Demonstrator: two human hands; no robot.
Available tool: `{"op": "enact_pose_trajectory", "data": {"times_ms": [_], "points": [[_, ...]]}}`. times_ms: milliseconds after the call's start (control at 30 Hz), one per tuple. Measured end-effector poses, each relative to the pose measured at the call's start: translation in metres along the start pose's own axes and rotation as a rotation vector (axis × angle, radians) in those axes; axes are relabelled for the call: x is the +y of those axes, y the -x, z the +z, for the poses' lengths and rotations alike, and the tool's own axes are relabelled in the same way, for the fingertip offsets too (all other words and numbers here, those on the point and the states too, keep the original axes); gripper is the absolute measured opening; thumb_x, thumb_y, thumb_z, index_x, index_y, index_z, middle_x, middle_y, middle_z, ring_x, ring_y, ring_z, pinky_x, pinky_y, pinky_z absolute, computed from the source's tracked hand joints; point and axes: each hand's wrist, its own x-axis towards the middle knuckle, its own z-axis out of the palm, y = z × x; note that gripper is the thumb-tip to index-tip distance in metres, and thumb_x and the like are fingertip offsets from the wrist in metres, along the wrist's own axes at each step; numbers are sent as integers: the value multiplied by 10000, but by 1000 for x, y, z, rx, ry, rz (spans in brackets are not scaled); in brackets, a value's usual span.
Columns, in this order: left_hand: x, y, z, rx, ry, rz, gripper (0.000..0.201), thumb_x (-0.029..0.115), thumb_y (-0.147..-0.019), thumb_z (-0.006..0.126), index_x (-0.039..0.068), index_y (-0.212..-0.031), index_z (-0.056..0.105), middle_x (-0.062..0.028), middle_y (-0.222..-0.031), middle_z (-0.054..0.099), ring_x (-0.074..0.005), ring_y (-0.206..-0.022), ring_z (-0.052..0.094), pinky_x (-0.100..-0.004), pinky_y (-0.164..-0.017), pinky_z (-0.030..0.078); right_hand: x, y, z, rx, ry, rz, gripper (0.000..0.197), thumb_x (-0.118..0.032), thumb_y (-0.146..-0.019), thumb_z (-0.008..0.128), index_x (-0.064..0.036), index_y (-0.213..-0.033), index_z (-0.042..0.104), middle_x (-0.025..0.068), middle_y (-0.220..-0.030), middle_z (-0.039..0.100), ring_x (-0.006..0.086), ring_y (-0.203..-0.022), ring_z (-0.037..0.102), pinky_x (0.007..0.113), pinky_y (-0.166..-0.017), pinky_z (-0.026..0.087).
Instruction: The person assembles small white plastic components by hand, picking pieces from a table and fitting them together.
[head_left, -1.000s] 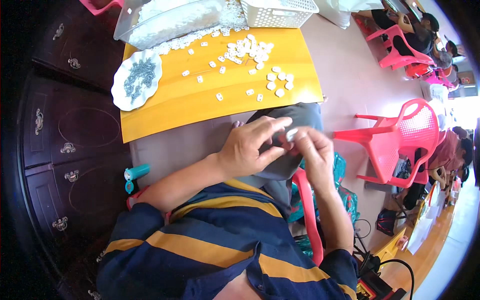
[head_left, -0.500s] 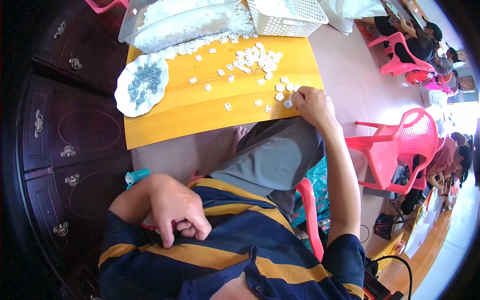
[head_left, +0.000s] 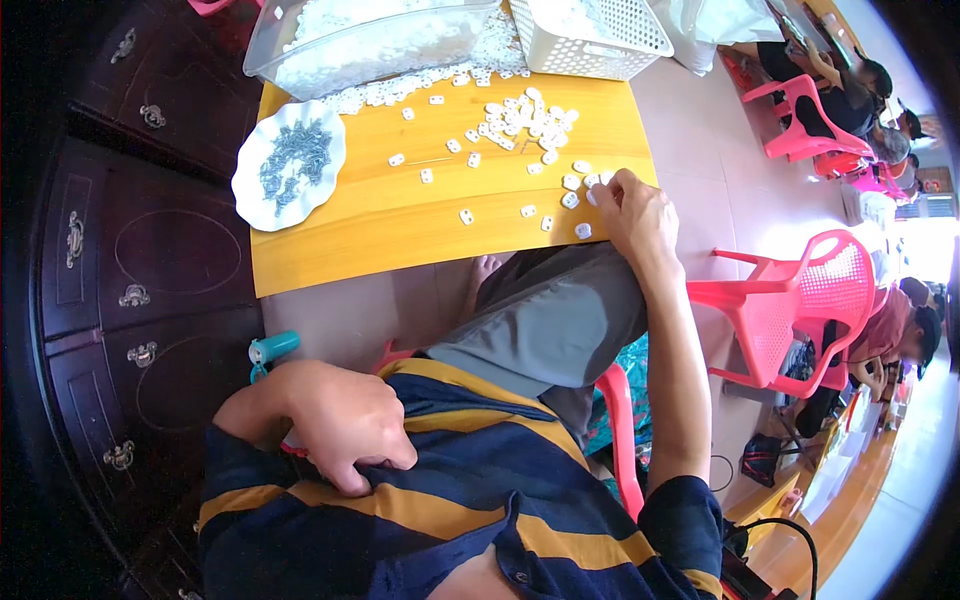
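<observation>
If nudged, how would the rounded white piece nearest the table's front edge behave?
The rounded white piece seems to lie flat, so would probably slide rather than roll. Small and plastic-looking, it is likely light. Near the edge of the yellow table, it might drop off.

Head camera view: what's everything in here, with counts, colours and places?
Table: one, yellow-orange, top centre
Loose pieces: many, white, on the table
Bin: one, clear, table's far left
Basket: one, white, right of bin
Scalloped dish: one, white, left on table
Metallic-looking bits: many, grey, in dish
Sack: one, white, right of basket
Cabinetry: count unclear, dark brown, left
Bottle-like item: one, teal, below table's left corner
Chairs: several, pink-red, mostly right
Other people: several, mixed clothing, right edge
Second table: one, orange, lower right
Bundle: one, teal, beside trousers
Shirt: one, striped navy and yellow, bottom
Trousers: one pair, grey, centre
Left hand: one, bare, curled before shirt
Right hand: one, bare, at loose pieces, table's right edge
</observation>
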Motion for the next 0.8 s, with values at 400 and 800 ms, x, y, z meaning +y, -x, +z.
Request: {"op": "enact_pose_trajectory", "data": {"times_ms": [400,800], "points": [[-27,-20,19,196,139,359,160,95,-776,630,33,-697,505,-147,-609,568,-385,-625,589,-457,-541,434,-3,6,0,-148,30,-141,239,-308,-811,715,-70,-829,705,180,-752,701,355,-754,696,467,-711,531],[-8,-34,14,449,-98,316,209,149,-771,669,38,-711,502,-119,-646,587,-354,-639,606,-453,-551,445,-17,-7,14,4,-4,-157,253,-324,-822,743,-91,-901,685,131,-760,700,338,-738,682,436,-684,527]]}}
